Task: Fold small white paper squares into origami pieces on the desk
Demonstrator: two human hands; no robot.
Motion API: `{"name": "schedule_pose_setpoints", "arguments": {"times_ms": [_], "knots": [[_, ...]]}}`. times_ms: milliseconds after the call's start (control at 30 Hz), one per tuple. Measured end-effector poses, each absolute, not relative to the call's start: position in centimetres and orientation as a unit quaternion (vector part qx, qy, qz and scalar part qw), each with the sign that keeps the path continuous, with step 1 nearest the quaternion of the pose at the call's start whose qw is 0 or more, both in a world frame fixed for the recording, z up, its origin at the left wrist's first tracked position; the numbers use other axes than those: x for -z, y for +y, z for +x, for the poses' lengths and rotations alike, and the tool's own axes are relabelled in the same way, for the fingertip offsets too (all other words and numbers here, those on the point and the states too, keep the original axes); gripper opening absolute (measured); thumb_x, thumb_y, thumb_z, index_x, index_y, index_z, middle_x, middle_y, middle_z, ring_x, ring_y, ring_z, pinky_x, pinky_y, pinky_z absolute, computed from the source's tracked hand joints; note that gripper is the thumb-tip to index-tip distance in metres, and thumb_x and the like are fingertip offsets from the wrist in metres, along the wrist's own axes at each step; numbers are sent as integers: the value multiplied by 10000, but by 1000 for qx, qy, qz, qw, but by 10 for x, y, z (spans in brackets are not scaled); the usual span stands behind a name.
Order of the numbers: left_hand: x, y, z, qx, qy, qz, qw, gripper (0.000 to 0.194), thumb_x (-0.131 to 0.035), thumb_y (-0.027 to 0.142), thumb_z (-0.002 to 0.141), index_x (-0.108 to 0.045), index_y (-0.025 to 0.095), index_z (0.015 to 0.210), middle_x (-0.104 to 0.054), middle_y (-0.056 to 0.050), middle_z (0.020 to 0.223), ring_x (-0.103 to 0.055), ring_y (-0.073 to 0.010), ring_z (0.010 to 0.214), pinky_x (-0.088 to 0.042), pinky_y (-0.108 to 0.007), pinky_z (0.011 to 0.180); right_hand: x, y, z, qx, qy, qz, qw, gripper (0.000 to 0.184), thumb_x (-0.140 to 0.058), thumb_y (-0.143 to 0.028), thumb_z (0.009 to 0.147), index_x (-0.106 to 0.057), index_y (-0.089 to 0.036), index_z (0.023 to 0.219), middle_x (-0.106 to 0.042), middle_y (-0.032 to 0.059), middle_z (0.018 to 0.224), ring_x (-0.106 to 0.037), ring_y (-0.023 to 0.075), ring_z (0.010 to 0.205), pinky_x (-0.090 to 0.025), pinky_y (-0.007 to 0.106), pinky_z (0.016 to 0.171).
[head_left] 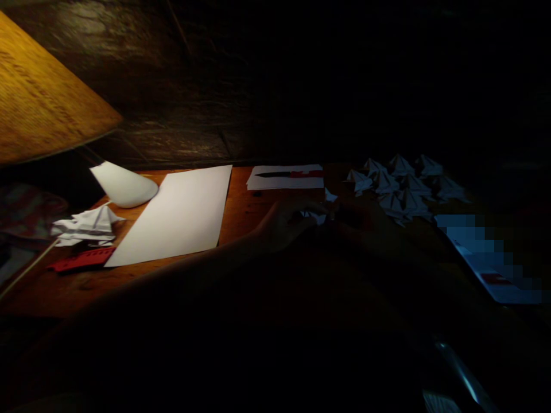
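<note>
Near the middle of the wooden table, my left hand (287,222) curls its fingers around a small piece of folded white paper (316,217). My right hand (355,221) meets it from the right, very dark, its fingers closed at the paper's edge. One pointed tip of white paper sticks up between the hands. Just behind them lies a small stack of white paper (284,182) with a red-handled, black-bladed knife (289,174) on top. Deep shadow hides most of both hands and forearms.
A large white sheet (176,215) lies left. Beyond it stand a lamp with yellow shade (47,97) and white base (124,184), folded papers (88,225) and a red object (81,260). Several folded paper shapes (402,186) sit back right, near a glowing, pixelated screen (486,264).
</note>
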State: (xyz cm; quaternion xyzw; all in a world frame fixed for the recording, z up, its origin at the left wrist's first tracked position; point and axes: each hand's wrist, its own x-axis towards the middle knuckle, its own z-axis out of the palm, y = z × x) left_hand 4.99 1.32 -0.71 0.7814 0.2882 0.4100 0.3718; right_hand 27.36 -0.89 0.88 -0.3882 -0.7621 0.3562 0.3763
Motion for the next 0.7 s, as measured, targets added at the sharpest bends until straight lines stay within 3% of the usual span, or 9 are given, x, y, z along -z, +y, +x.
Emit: {"name": "schedule_pose_setpoints", "arguments": {"times_ms": [233, 700], "knots": [[7, 14, 51, -412, 283, 775, 387, 189, -640, 199, 906, -697, 190, 1086, -764, -53, 1066, -721, -165, 970, -579, -287, 866, -5, -8, 271, -392, -742, -363, 405, 41, -671, -239, 862, -663, -200, 855, -738, 43, 932, -683, 200, 874, -520, 337, 795], [8, 15, 50, -415, 276, 775, 389, 182, -680, 209, 894, -697, 188, 1074, -751, -39, 1040, -704, -142, 951, -562, -263, 860, -10, -9, 272, -322, -775, -391, 377, 48, -638, -210, 854, -632, -200, 808, -666, 9, 790, -621, 174, 742, -444, 302, 674]]}}
